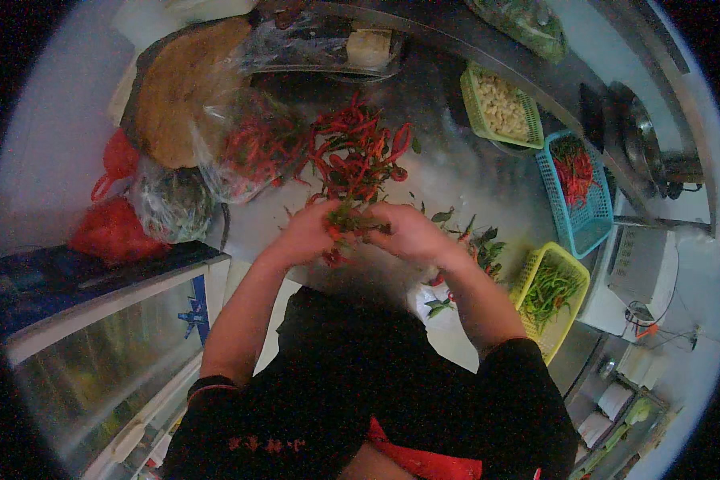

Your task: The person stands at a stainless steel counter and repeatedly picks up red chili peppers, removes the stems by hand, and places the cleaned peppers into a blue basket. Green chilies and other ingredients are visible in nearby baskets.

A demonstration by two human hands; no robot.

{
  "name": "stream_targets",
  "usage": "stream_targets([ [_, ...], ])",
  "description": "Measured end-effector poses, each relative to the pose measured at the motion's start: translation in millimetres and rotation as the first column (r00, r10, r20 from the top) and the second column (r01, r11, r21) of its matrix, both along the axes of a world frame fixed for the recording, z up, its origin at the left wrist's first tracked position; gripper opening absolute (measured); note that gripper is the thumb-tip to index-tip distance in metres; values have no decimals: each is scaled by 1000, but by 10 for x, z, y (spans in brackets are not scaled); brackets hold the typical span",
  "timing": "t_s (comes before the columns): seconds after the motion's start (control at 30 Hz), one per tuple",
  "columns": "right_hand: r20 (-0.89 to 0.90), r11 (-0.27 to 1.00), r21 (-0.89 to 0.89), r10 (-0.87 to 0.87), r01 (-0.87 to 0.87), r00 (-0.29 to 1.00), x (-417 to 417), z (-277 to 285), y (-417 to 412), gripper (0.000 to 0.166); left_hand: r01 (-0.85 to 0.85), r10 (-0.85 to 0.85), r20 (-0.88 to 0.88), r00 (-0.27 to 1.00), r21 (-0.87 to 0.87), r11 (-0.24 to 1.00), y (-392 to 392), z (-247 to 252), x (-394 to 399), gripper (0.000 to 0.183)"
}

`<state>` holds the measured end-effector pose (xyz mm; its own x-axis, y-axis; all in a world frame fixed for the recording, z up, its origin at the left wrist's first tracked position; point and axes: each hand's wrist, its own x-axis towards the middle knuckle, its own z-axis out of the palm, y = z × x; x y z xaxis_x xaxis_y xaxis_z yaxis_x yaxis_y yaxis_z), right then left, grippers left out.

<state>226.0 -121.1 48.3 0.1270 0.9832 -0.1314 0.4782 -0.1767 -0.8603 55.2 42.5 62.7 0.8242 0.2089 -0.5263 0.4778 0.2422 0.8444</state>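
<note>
Both hands meet over the near side of a metal worktop (258,228). My left hand (306,234) grips a small bunch of red chili peppers with green stems (343,231), some red tips hanging below the fingers. From the other side, my right hand (405,231) pinches the bunch's green stems; motion blurs the fingertips. Just beyond the hands lies a loose heap of long red chili peppers (360,150). To its left, a clear plastic bag (258,144) holds more red chilies. Plucked leaves and stems (486,246) lie scattered beside my right forearm.
On the right stand a blue basket (582,231) of red chilies, a yellow basket (555,342) of green chilies and a green-yellow basket (474,114) of pale pieces. A round wooden chopping block (180,90) sits back left. A glass-fronted cabinet (126,342) flanks me on the left.
</note>
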Motion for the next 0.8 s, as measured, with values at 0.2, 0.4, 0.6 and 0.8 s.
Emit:
stream_targets([
  [0.2, -68, 998, 36, -41, 43, 997, 57, -80, -195, 24, 243, -284, 149, 947, 245, 939, -116, -522, 73, 43],
  [0.4, 232, 983, -176, 87, -47, 969, 121, -17, -369, 16, 360, -405, -30, 914, 521, 774, -145, -381, 97, 41],
  [0.6, -226, 951, -227, -263, 212, 938, 66, 49, -481, 17, 400, -441, -61, 896, 544, 738, -93, -242, 66, 36],
  [0.8, -479, 669, -213, -707, 712, 521, 756, -136, -936, 19, 416, -393, -180, 902, 605, 679, 49, -428, -259, 35],
])
